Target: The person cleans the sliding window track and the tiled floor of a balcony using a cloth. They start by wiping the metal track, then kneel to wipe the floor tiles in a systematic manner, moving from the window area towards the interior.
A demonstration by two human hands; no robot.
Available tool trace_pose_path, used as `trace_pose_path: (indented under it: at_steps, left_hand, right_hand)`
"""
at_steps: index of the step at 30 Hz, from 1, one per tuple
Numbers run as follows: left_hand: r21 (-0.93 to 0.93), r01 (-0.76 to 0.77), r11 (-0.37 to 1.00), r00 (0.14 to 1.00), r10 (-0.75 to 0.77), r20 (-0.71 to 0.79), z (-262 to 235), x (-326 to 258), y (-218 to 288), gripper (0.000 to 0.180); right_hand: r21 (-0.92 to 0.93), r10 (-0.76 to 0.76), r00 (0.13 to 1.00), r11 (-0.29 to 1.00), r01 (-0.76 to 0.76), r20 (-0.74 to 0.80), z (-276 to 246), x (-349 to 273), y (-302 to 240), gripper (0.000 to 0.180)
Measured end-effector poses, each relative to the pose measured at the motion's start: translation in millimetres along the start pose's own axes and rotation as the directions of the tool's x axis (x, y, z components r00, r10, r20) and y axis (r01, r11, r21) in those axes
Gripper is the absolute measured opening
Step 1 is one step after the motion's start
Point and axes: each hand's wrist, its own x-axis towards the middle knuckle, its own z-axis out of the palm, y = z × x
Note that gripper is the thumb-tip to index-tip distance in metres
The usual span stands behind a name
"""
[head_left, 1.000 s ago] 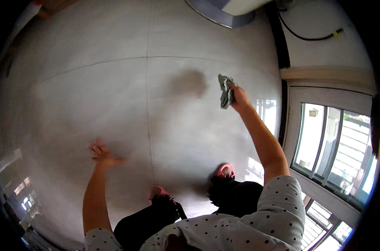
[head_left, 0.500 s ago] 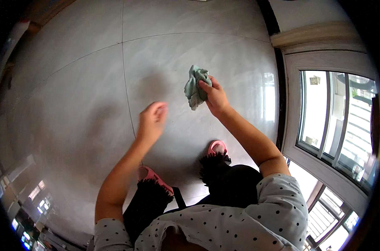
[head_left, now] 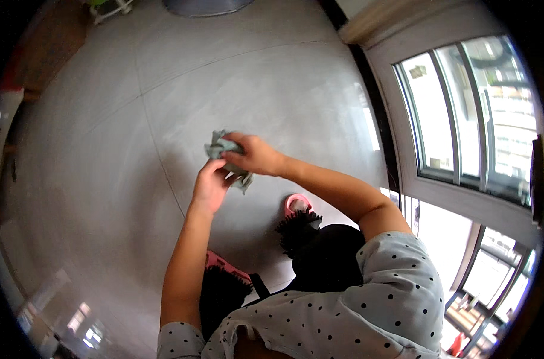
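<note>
A crumpled grey-green cloth (head_left: 220, 147) hangs over the floor in front of me, bunched between both hands. My right hand (head_left: 255, 155) is closed round its upper part, thumb on top. My left hand (head_left: 211, 186) meets the cloth from the near side, with the fingers bent against it. A loose end of the cloth droops below the right hand. The left fingertips are partly hidden behind the cloth.
Grey tiled floor (head_left: 224, 90) spreads ahead. A white-framed glass door (head_left: 412, 149) stands at the right. At the far edge are a round grey object (head_left: 207, 5) and a wheeled white base (head_left: 113, 11). My pink slippers (head_left: 298, 204) are below.
My right hand has brought the cloth left and nearer. The left hand, empty before, now takes hold of it too. The view has shifted, bringing the round grey object further into sight.
</note>
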Motion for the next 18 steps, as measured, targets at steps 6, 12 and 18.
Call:
trace_pose_path:
  at_steps: [6, 12, 18]
  left_hand:
    - [0.198, 0.041, 0.979, 0.994, -0.061, 0.094, 10, -18, 45, 0.044]
    - [0.218, 0.002, 0.976, 1.000, -0.007, 0.023, -16, -37, 72, 0.055]
    - [0.319, -0.065, 0.946, 0.996, 0.041, 0.081, -46, -59, 93, 0.069]
  right_hand:
    - [-0.374, -0.542, 0.829, 0.804, 0.463, -0.138, 15, 11, 14, 0.026]
    - [-0.060, -0.506, 0.862, 0.862, 0.504, -0.037, 53, 30, -3, 0.033]
    - [-0.046, -0.210, 0.977, 0.977, 0.208, -0.043, 65, 25, -23, 0.030]
